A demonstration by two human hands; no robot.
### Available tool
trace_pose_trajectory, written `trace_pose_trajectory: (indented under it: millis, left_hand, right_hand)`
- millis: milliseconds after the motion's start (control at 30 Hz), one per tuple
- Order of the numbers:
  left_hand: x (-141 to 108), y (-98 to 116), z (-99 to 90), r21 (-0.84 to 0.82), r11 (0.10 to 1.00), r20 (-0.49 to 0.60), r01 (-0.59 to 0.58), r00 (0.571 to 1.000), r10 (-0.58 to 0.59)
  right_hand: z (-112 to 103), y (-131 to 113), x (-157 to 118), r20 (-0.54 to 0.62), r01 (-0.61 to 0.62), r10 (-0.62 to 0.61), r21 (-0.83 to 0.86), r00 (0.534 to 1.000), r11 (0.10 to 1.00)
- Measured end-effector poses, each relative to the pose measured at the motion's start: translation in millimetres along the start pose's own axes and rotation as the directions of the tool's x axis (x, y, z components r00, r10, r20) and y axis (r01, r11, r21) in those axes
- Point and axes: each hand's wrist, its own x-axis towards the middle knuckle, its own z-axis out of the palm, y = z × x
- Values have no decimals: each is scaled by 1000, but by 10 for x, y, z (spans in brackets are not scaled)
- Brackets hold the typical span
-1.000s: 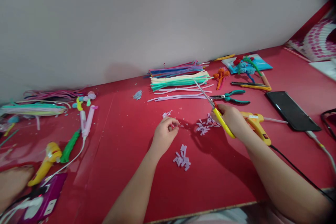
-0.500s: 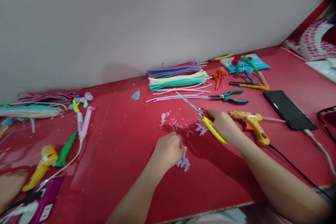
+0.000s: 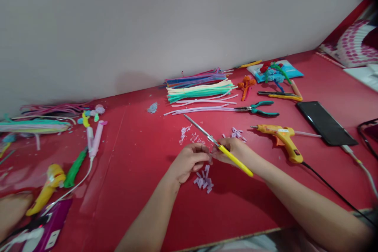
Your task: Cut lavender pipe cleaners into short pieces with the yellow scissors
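My right hand (image 3: 238, 151) grips a pair of scissors (image 3: 234, 160) with yellow handles; the blades point up and to the left and look closed. Close to it, my left hand (image 3: 187, 162) pinches a small lilac piece of pipe cleaner (image 3: 210, 158) between thumb and fingertips. The fingertips of both hands nearly meet at this piece. Just below lies a small pile of cut lilac pieces (image 3: 203, 181). Another group of lilac pieces (image 3: 236, 134) rests behind my right hand, and fine lilac clippings (image 3: 184, 134) are scattered beyond my left hand.
Pipe cleaner bundles (image 3: 201, 90) and pliers (image 3: 258, 109) lie at the back. A yellow glue gun (image 3: 280, 136) with a cord and a phone (image 3: 326, 123) are on the right. On the left are another glue gun (image 3: 49, 187), a purple power strip (image 3: 54, 220) and part of another person's arm (image 3: 13, 212).
My right hand has moved left and down with the scissors, toward my left hand. My left hand has turned and lifted off the lilac pile, now pinching a piece.
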Motion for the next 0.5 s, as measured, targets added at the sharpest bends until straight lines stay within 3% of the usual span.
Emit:
trace_pose_trajectory:
  millis: [367, 500]
  left_hand:
    - [-2, -3, 39, 29, 999, -111, -33, 993, 36]
    - [11, -6, 11, 6, 990, -175, -139, 975, 138]
  right_hand:
    - [66, 34, 14, -63, 31, -28, 34, 998, 999]
    - [34, 36, -9, -70, 35, -34, 4, 997, 999]
